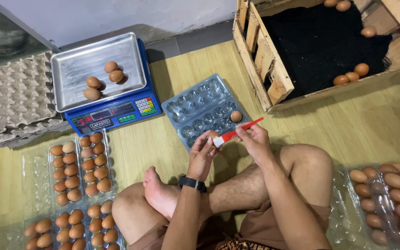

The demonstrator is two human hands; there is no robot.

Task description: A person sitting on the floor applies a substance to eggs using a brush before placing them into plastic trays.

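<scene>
The left hand (203, 153) is cupping a brown egg (214, 134) in curled fingers, steadying it while the right hand (254, 141) is pinching a red brush (236, 133) against its shell (open plastic tray (200, 104) waiting just beyond).

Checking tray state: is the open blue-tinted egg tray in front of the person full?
No, the egg tray holds just one egg; its other cups show empty.

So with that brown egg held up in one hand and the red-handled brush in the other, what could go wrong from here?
The brown egg sits only in the left hand fingertips, above the floor; a slip could crack it. The right hand works the red-handled brush against the shell, so hard pressure might break it. The four loose eggs on the flat steel scale tray have nothing cupping them and could roll.
</scene>
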